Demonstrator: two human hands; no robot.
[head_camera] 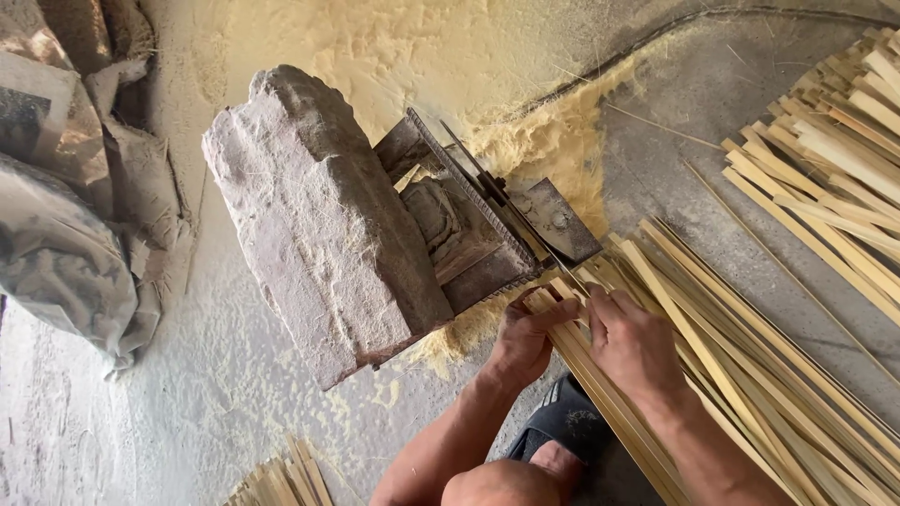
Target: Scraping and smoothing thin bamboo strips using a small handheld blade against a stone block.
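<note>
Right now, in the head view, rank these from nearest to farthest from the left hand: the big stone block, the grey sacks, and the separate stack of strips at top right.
1. The stone block, just up and left of the left hand.
2. The separate strip stack, far up at the right.
3. The grey sacks, at the far left edge.

Bright, even daylight from above, soft shadows under the stone block [319, 225], sharp focus, no glare.

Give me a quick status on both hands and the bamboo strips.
Left hand and right hand both gripping the bamboo strips, ends at the blade. Large stone sits on the cutter; sawdust behind. Nothing blocking.
</note>
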